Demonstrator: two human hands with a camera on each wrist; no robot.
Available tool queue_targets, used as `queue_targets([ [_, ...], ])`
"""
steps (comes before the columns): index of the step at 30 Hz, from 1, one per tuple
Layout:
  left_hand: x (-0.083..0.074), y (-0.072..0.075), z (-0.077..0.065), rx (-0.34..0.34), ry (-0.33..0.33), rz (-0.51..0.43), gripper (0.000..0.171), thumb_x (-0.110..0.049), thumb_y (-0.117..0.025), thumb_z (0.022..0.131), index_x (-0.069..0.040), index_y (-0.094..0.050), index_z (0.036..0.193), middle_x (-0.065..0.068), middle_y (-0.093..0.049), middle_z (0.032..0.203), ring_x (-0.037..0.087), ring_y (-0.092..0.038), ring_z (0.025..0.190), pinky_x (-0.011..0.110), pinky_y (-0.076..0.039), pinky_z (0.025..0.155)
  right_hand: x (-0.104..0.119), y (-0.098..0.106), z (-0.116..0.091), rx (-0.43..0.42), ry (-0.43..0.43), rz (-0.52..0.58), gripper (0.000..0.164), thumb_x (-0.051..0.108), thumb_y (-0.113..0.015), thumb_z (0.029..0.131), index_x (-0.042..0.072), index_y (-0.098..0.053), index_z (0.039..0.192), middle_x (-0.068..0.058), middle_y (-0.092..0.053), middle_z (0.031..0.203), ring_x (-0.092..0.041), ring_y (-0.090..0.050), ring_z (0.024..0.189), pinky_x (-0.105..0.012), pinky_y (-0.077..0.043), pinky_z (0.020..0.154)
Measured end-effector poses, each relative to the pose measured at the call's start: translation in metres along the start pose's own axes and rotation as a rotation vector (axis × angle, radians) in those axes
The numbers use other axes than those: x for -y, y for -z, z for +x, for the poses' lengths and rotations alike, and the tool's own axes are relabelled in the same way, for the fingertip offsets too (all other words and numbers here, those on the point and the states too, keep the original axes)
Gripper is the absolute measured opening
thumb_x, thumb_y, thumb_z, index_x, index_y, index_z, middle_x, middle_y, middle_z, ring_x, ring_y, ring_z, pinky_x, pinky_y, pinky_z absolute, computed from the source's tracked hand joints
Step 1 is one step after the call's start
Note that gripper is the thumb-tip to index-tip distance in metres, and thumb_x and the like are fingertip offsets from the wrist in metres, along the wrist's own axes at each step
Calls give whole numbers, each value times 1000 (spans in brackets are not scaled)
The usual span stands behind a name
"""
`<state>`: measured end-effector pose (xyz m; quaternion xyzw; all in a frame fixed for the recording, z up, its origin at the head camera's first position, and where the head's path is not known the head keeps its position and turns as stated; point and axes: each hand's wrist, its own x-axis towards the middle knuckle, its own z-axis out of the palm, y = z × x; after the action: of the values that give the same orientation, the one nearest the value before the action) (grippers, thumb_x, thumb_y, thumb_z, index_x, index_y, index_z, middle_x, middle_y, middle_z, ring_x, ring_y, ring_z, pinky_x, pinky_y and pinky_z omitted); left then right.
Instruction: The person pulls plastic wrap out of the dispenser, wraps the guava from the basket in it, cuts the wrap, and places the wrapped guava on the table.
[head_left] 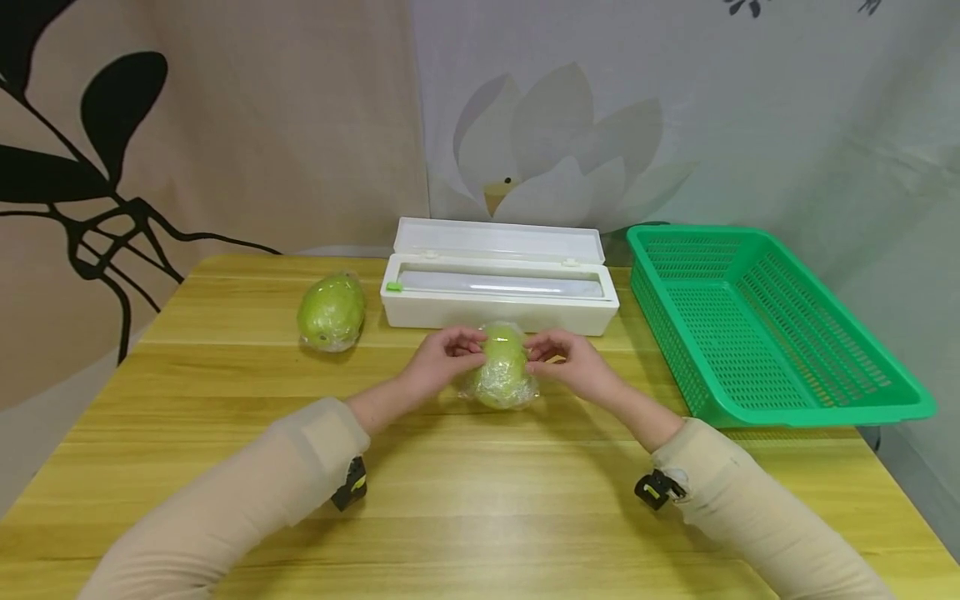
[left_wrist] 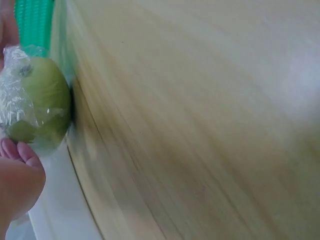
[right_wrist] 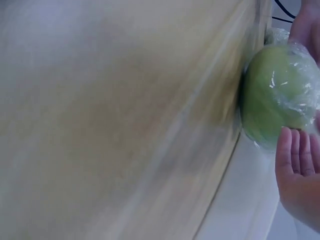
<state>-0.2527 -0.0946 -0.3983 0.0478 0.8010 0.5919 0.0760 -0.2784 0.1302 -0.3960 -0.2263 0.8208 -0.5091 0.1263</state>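
A green fruit (head_left: 502, 367) in clear plastic wrap (head_left: 513, 392) lies on the table in front of a white box. In the head view my left hand (head_left: 450, 354) is at its left side, with fingertips and thumb pinching the wrap. From the opposite side my right hand (head_left: 573, 360) pinches the wrap with bent fingers and thumb. Crinkled film covers the upper side of the fruit (left_wrist: 47, 100) in the left wrist view. The right fingertips (right_wrist: 285, 142) touch the fruit's wrapped side in the right wrist view.
Behind the hands stands the white cling film box (head_left: 495, 312), lid raised, a roll inside. Another wrapped green fruit (head_left: 332, 312) lies at the left. A green plastic basket (head_left: 825, 414) occupies the right side of the wooden table (head_left: 480, 517). A curtain hangs behind.
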Motion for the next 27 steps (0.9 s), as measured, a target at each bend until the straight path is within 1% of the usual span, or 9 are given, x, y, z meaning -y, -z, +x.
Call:
queue_targets([
  [5,1,1,3,-6,83,-99,39,-3,-63,85,0,-55,123,5,-60,101,12,-56,93,26,-49,91,-5,-1,2,-2,-1,-21,32,4,-69,82,-5,-61,111,-16,-63,94,-14,-57,85,-26,-51,77],
  [9,3,2,4,-28,106,-129,38,-1,-60,86,2,-53,124,6,-60,103,12,-55,96,28,-48,94,-4,5,3,2,-20,-47,29,2,-66,83,-5,-61,111,-20,-65,101,-22,-60,91,-30,-53,82],
  [12,4,2,2,-94,130,-61,39,-4,-60,87,3,-50,125,13,-57,109,16,-54,96,27,-50,87,0,9,1,-52,-13,-122,22,1,-61,87,-6,-62,108,-21,-65,103,-28,-61,95,-35,-54,81],
  [15,3,1,-1,-125,206,30,48,-15,-59,90,5,-42,130,19,-54,117,21,-56,93,29,-51,80,8,7,-3,-133,33,-215,18,4,-58,90,-4,-64,105,-19,-66,99,-28,-61,92,-35,-54,78],
  [17,3,0,-1,-97,270,62,57,-22,-58,91,6,-34,135,22,-54,119,24,-59,91,32,-52,80,14,4,-6,-142,81,-285,19,8,-59,90,-3,-65,104,-15,-66,97,-25,-60,89,-32,-53,74],
  [19,3,-2,-1,-40,326,43,61,-27,-54,94,8,-31,137,24,-55,119,24,-60,91,32,-53,83,20,0,-9,-100,117,-326,23,12,-60,90,-2,-66,107,-13,-64,96,-22,-60,87,-29,-53,72],
  [21,3,-4,-1,22,358,15,59,-29,-49,96,11,-33,136,25,-57,117,21,-60,89,31,-54,84,25,-3,-10,-69,131,-359,25,15,-61,90,-2,-66,108,-12,-64,96,-21,-60,86,-27,-53,70],
  [25,2,-9,0,125,381,-42,52,-30,-36,101,13,-43,129,26,-56,119,19,-58,90,29,-54,85,28,-4,-10,-93,77,-376,25,18,-61,90,-1,-68,105,-14,-68,98,-22,-64,86,-31,-55,74],
  [27,0,-12,0,149,377,-63,52,-30,-32,102,13,-42,129,28,-55,123,24,-59,96,31,-53,89,27,-3,-9,-105,31,-357,25,19,-60,91,0,-69,104,-14,-69,99,-23,-65,86,-34,-55,76],
])
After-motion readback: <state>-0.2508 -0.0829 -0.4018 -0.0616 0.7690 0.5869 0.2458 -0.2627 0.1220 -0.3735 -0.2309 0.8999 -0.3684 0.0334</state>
